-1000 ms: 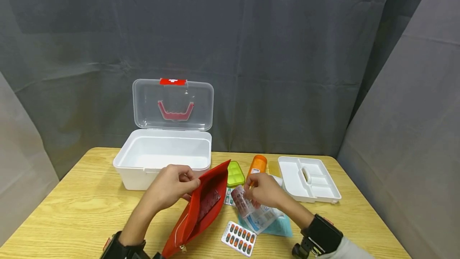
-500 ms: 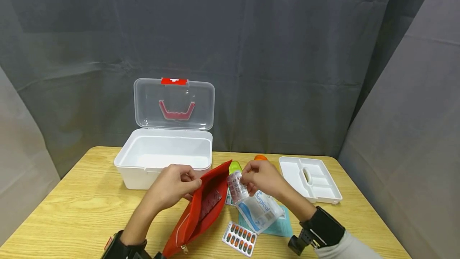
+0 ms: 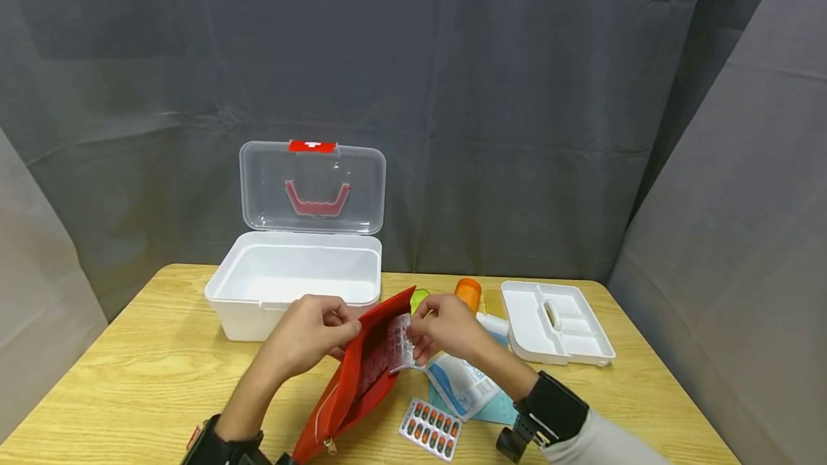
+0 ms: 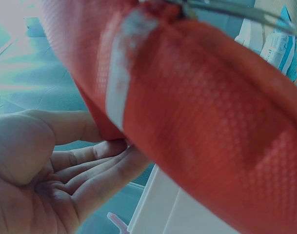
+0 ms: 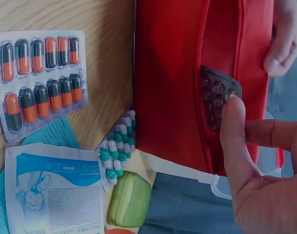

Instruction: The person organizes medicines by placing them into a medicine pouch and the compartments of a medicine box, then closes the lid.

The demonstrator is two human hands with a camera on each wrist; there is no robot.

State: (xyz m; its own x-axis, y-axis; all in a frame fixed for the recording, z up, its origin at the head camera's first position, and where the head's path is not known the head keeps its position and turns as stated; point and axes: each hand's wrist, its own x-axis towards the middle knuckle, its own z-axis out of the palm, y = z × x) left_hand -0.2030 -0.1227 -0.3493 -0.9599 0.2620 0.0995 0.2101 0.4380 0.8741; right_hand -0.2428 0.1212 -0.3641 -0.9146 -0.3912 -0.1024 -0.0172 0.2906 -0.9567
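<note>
My left hand [image 3: 315, 336] pinches the upper edge of a red zip pouch [image 3: 329, 407], holding it tilted with its mouth open to the right. In the left wrist view, thumb and fingers meet on the edge of the red fabric [image 4: 202, 112]. A blister pack [image 3: 398, 343] is pinched in my right hand [image 3: 449, 325], partly inside the pouch mouth. The right wrist view has this blister pack [image 5: 214, 95] between the zip edges, the thumb on it. Another pack [image 3: 372, 368] seems to lie deeper in the pouch.
An orange-and-black capsule blister pack [image 3: 431, 428] lies on the table, near a white-blue packet [image 3: 461, 382]. A green pill case [image 5: 130, 200] and green-white capsules [image 5: 120, 146] are close by. Behind stand an open white box [image 3: 293, 293], an orange bottle [image 3: 468, 293] and a white tray [image 3: 558, 321].
My right hand has lifted the blister pack from over the packet and carried it left into the pouch mouth. The left hand and pouch have stayed put.
</note>
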